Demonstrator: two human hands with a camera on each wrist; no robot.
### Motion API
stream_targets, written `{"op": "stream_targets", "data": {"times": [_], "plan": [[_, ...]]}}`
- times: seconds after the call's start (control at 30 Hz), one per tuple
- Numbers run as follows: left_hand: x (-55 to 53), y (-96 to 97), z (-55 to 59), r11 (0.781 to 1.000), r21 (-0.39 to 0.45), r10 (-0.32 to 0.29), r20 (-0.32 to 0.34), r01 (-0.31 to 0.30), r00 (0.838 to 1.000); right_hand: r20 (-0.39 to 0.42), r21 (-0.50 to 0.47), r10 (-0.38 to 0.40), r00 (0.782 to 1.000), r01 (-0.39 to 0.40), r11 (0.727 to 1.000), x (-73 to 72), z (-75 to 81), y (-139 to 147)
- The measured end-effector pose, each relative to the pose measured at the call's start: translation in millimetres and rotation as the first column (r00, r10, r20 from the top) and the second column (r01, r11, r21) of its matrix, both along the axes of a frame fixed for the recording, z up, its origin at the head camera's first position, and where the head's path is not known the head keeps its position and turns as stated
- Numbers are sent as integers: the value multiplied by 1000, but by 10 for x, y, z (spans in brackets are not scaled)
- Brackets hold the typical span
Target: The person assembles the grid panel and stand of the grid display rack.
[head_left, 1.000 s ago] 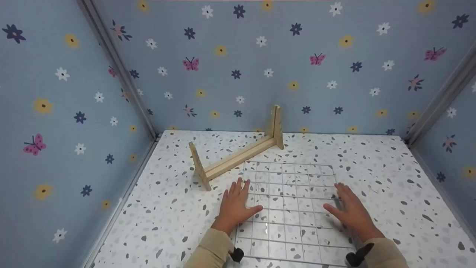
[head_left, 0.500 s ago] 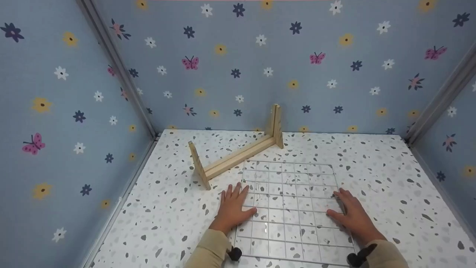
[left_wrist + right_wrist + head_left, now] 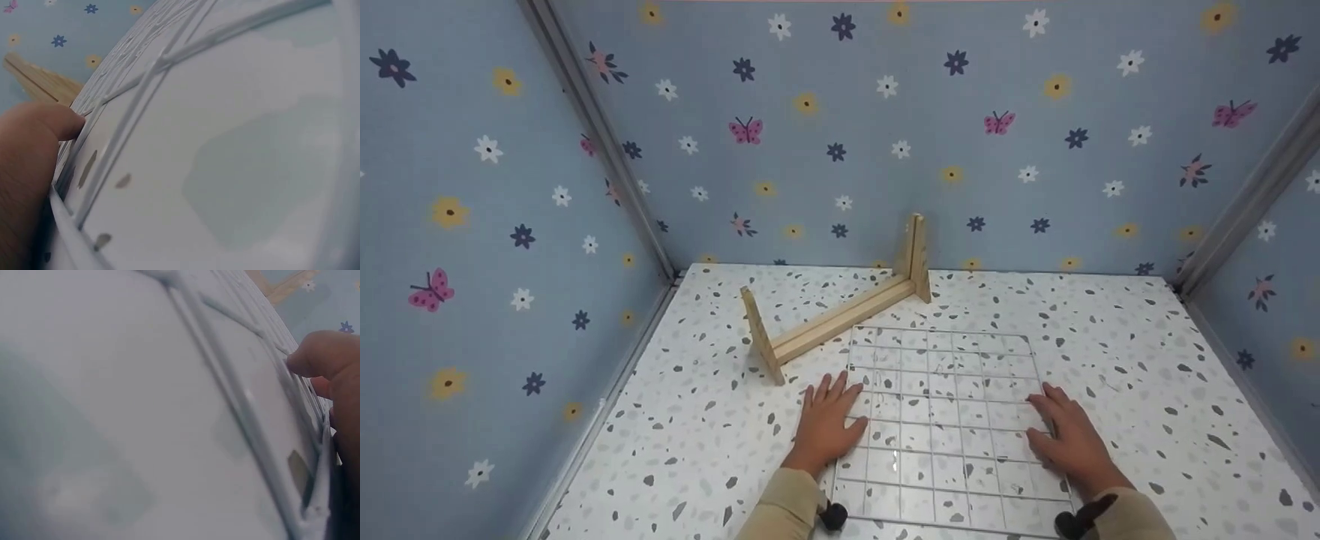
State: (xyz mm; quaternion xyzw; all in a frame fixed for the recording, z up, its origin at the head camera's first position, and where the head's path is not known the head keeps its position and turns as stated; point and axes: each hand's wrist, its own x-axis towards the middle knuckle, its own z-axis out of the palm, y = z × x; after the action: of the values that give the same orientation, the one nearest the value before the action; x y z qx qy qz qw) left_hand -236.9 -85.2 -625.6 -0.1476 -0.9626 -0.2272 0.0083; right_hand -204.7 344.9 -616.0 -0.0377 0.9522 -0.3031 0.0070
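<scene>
A white wire grid panel lies flat on the speckled tabletop, one hand at each side. My left hand rests at its left edge, fingers straight and spread, the thumb over the outer squares. On the opposite edge, my right hand lies with fingers slightly bent and its thumb reaching inward over the wires. The left wrist view has the left thumb right at a wire. In the right wrist view the right thumb meets the wires, with another fingertip behind it.
Behind the grid stands a wooden frame, a slanting bar with an upright at either end. Its near end lies close to my left fingers. Flower-patterned walls enclose the white speckled table at the back and sides.
Both hands have slid slightly back toward me along the grid's sides. The left thumb has drawn in toward its fingers; the right fingers have bent a little more. Grid and wooden frame stay put.
</scene>
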Motion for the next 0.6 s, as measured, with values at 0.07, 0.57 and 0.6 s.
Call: {"op": "stream_targets", "data": {"times": [0.07,0.57,0.6], "plan": [[3,-6,-15,1000,-4,4,3,-4,1000,10,19,-7,1000,7,1000,-9,6,-18],[7,22,23,1000,-22,23,3,-23,1000,36,-58,-28,999,30,998,-24,35,-26],[10,35,24,999,-27,24,8,-24,1000,48,-78,-30,998,33,996,-29,59,-28]]}}
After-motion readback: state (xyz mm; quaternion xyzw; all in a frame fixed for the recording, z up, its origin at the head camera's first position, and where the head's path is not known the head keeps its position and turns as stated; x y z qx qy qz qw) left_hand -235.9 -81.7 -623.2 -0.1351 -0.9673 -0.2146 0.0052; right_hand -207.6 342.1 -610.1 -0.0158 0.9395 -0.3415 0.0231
